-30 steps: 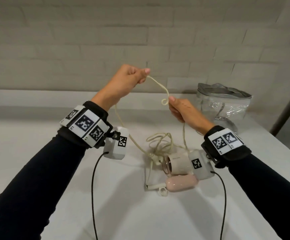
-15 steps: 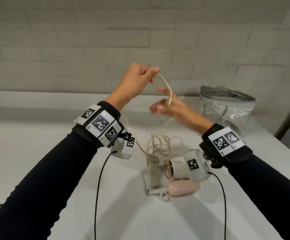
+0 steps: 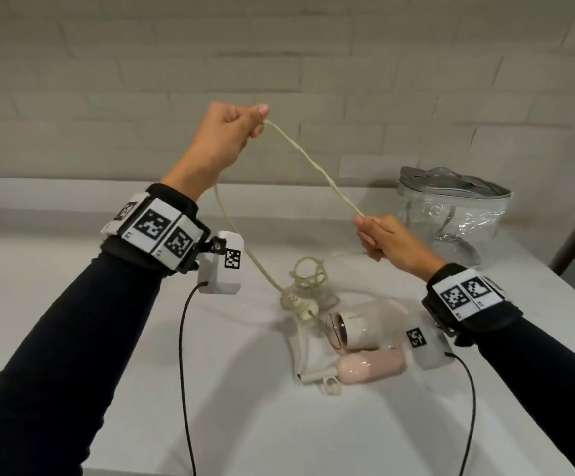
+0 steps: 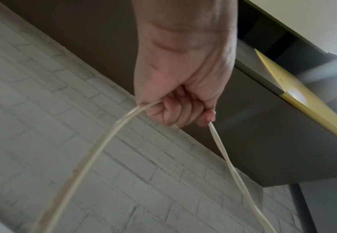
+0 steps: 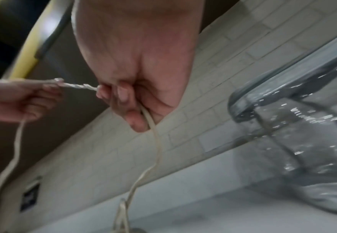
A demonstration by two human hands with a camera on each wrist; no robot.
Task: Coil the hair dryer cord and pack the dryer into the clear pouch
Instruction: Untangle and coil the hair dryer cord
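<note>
Cord [image 3: 317, 166]: we are stretching it between 2 hands.
Left hand [image 3: 222, 139]: pinching it high.
Right hand [image 3: 387, 240]: gripping it lower.

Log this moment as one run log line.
left hand: grips cord | right hand: grips cord | hair dryer: on table | clear pouch: empty

soft even light, wrist cams blurry

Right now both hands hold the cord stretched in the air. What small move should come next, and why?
Probably bring the right hand up to the left hand to lay one loop into its grip: the cord between them looks twisted, and the rest lies tangled beside the hair dryer.
</note>
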